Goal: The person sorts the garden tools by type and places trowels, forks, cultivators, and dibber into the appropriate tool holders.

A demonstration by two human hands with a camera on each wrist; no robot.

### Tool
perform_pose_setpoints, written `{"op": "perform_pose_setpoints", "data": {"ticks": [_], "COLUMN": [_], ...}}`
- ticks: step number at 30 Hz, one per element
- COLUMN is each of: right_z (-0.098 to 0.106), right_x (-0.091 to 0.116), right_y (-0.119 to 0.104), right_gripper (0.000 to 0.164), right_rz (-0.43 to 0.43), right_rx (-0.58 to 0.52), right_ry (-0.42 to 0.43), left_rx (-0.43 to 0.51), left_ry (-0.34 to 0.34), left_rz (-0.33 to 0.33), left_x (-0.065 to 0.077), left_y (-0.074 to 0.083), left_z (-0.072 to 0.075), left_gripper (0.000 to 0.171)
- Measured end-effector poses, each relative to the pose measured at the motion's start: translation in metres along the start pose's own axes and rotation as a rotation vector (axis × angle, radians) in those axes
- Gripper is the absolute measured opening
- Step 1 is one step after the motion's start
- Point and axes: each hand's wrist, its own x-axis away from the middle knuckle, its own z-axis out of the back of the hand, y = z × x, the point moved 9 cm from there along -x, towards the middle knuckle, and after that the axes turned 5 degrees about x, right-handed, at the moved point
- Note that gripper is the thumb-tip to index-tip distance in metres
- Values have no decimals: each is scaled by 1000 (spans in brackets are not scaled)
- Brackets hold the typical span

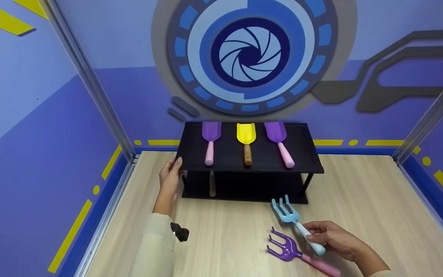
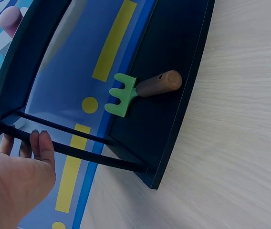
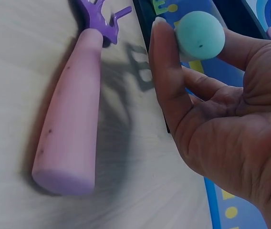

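Note:
My right hand [image 1: 338, 240] pinches the pale handle of a light blue hand fork [image 1: 291, 216], raised above the table with its tines toward the shelf. In the right wrist view the handle's rounded end [image 3: 201, 36] sits between thumb and fingers. Beside it a purple hand fork with a pink handle [image 1: 323, 265] lies on the table. My left hand [image 1: 170, 175] grips the left end of a black two-tier shelf [image 1: 229, 159], thumb at the top edge, fingers at the side bars. On the lower tier lies a green hand fork [image 2: 122, 95] with a brown handle.
Three small shovels lie on the top tier: a purple one [image 1: 211, 131] at left, a yellow one [image 1: 246, 133] in the middle and another purple one [image 1: 276, 132] at right. Patterned blue panels [image 1: 129, 96] and metal posts [image 1: 87, 77] bound the wooden table [image 1: 221, 234].

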Motion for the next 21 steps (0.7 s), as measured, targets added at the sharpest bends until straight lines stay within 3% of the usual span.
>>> {"op": "perform_pose_setpoints", "data": {"ticks": [21], "right_z": [-26], "right_x": [-17], "right_y": [-17], "right_gripper": [62], "right_rz": [59], "right_rx": [-69], "right_ry": [-50], "left_rx": [3], "left_ry": [20], "left_rz": [-3], "left_x": [-1], "left_y": [-2], "left_z": [2], "left_gripper": [36]}}
